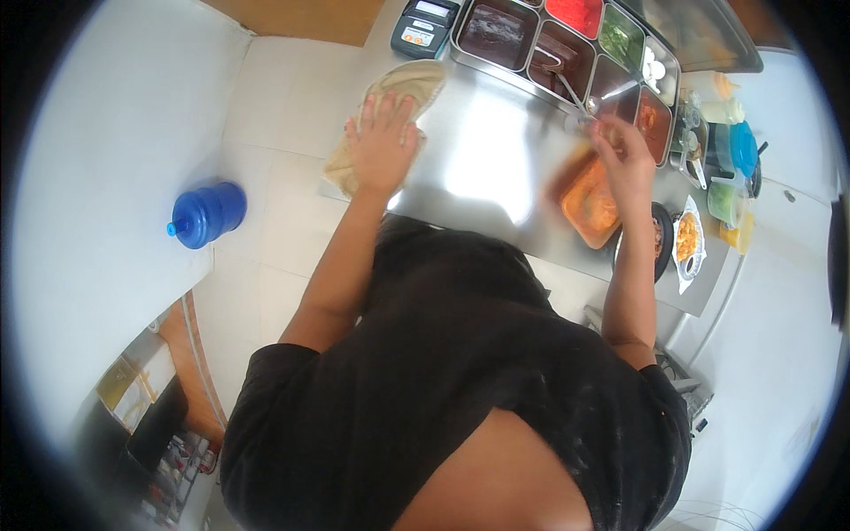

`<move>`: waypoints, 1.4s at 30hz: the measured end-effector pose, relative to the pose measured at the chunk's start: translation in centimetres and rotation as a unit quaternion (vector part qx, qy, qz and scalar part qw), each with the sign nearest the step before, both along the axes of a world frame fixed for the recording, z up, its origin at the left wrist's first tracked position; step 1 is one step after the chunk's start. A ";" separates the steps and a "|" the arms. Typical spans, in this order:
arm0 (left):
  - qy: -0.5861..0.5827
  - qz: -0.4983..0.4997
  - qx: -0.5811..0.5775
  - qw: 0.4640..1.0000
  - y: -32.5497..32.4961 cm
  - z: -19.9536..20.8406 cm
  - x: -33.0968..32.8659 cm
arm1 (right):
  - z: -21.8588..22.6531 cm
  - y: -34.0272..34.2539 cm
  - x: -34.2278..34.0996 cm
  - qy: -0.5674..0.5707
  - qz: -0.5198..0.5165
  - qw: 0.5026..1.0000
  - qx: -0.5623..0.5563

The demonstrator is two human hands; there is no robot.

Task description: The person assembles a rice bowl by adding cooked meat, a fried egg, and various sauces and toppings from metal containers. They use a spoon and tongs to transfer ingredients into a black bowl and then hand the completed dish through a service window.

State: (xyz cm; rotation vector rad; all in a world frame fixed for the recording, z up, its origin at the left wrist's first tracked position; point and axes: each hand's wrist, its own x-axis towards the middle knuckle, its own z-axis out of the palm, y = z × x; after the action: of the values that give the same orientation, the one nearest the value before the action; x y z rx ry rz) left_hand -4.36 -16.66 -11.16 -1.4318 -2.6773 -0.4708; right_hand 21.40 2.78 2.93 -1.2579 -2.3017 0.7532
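Note:
My left hand (387, 146) lies spread and flat on a crumpled beige cloth (420, 80) at the counter's left end. At the right, the fingers of my right hand (624, 146) are pinched together. They are close to the handle end of a ladle (571, 91) and the far edge of a container of orange food (591, 203). A small pale, shiny thing is at the fingertips, too blurred to name. The orange container's left side is also smeared by motion. The ladle rests in a dark brown pan (575, 60) of the topping rack.
A steel counter (469, 150) spans the front. Behind stand a metal rack (496, 69) of food pans and a small black printer (425, 28). At right are a plate of fried food (688, 237), a dark bowl (662, 239) and lidded tubs (742, 146). A blue water jug (208, 215) is at left.

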 end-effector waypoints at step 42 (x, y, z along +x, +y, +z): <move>-0.075 -0.218 0.140 0.963 -2.2 -1.2 -2.2 | 3.6 -10.2 -4.0 -0.133 -0.162 0.976 -0.053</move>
State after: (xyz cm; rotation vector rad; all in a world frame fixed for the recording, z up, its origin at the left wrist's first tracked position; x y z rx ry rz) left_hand -6.53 -18.91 -12.36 -1.9542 -2.2559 -0.9796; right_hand 17.40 -7.43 6.48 -1.8243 -2.1924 0.6294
